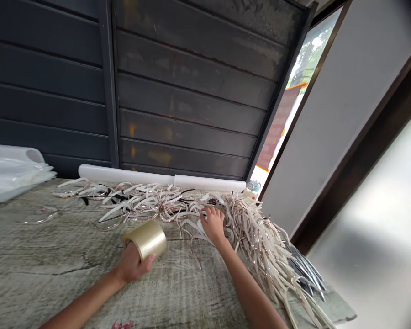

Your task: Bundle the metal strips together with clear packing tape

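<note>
Lying at the far left are clear plastic bags (15,176). Nearer, over the table (178,297), the left hand (132,265) clasps a wide tape roll (149,240), fingers inside its core, thumb outside. Right of it, the right hand (214,224) reaches among tangled pale strips (144,201), fingers partly curled; I can't tell whether they grip any. Farther right, a thick bundle (260,242) spreads nearer.

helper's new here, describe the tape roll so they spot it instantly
Above the grey wood-grain table, the left hand grips a short, thick roll of glossy yellowish tape. Its yellowish colour sets it apart from the long white rolls behind.
</note>
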